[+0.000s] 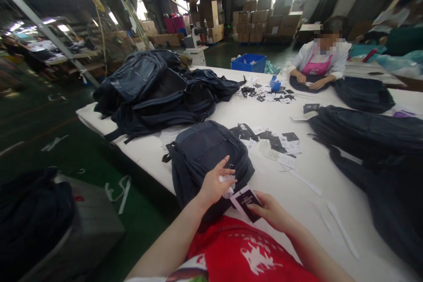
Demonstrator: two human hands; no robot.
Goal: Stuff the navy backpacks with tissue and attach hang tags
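Observation:
A dark navy backpack (211, 143) lies on the white table (274, 176) right in front of me. Over its near right side is my left hand (213, 185), its fingers curled around a small whitish, translucent object (228, 190) whose kind I cannot make out. My right hand (272, 211) grips a hang tag (247, 202), black with white lettering and a white card behind it, between thumb and fingers. The two hands are close together at the backpack's near edge. Loose black and white tags (277, 143) lie scattered just past the backpack.
A heap of navy backpacks (148, 83) covers the far left of the table; more backpacks (373, 134) lie at right. Across from me a co-worker (319, 64) handles a dark bag. Behind are a blue bin (248, 62) and cartons (257, 22); a grey box (95, 211) stands lower left.

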